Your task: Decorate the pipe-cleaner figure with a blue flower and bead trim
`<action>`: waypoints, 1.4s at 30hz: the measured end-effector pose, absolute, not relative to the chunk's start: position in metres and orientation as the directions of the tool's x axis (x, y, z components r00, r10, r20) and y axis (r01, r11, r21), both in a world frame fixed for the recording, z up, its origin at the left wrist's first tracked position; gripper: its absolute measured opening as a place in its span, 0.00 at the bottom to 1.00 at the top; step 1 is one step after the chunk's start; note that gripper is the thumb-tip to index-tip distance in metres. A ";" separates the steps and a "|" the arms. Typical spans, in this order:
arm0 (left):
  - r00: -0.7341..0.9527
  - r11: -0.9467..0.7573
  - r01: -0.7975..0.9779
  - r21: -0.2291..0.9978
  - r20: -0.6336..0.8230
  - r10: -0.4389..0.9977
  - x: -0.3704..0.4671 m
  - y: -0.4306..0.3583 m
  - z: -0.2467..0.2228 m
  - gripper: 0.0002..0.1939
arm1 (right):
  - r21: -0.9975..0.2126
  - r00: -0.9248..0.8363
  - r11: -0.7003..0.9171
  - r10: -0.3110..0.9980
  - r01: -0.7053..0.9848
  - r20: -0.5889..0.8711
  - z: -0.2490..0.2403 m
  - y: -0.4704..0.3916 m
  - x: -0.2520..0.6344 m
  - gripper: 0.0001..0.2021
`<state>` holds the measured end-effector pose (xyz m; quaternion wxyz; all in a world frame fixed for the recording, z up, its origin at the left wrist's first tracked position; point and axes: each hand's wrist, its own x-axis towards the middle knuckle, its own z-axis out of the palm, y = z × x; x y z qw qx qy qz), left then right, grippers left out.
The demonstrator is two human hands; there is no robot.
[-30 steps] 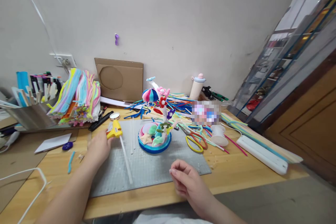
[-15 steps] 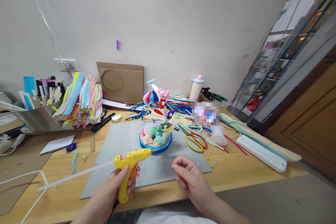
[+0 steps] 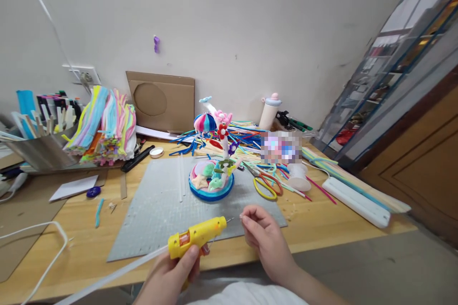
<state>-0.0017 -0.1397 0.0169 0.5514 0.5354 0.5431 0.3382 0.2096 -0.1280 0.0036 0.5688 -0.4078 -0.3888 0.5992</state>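
Note:
My left hand (image 3: pixel 179 271) is wrapped round the handle of a yellow glue gun (image 3: pixel 196 236), and a long clear glue stick (image 3: pixel 118 274) trails from its rear. The metal nozzle points right, close to the fingertips of my right hand (image 3: pixel 263 238). Those fingers are pinched on something tiny and pale that I cannot make out. Beyond both hands a colourful craft piece (image 3: pixel 212 193) stands on the grey mat (image 3: pixel 150 219). It has a round blue base, a white stem with red, pink and purple flowers, and a striped balloon shape (image 3: pixel 204 124).
Scissors (image 3: pixel 266 186) and a white spool (image 3: pixel 298 178) lie right of the craft. A white power strip (image 3: pixel 358 202) is further right. Pipe cleaner bundles (image 3: pixel 107 126), a metal holder (image 3: pixel 43 152) and cardboard (image 3: pixel 164 105) stand at the back left.
The glue gun in my left hand has moved right and tilted, so its nozzle is now near my right fingertips. My right hand has shifted slightly right. The view has tipped down a little.

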 end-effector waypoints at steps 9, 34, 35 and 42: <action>0.016 0.146 0.282 0.948 -0.156 0.988 -0.003 -0.142 0.020 0.28 | -0.916 -0.088 -0.078 0.995 -0.393 -0.047 0.003 -0.129 0.210 0.10; -0.069 0.303 0.150 0.941 -0.296 0.953 0.001 -0.144 0.013 0.30 | -0.937 -0.096 -0.064 0.995 -0.343 -0.033 0.000 -0.131 0.207 0.11; -0.075 0.310 0.142 0.940 -0.302 0.950 0.001 -0.144 0.013 0.31 | -0.937 -0.098 -0.061 0.995 -0.343 -0.029 0.000 -0.130 0.207 0.10; -0.074 0.301 0.132 0.944 -0.294 0.953 0.000 -0.144 0.009 0.31 | -0.935 -0.108 -0.061 0.994 -0.348 -0.025 0.000 -0.130 0.207 0.10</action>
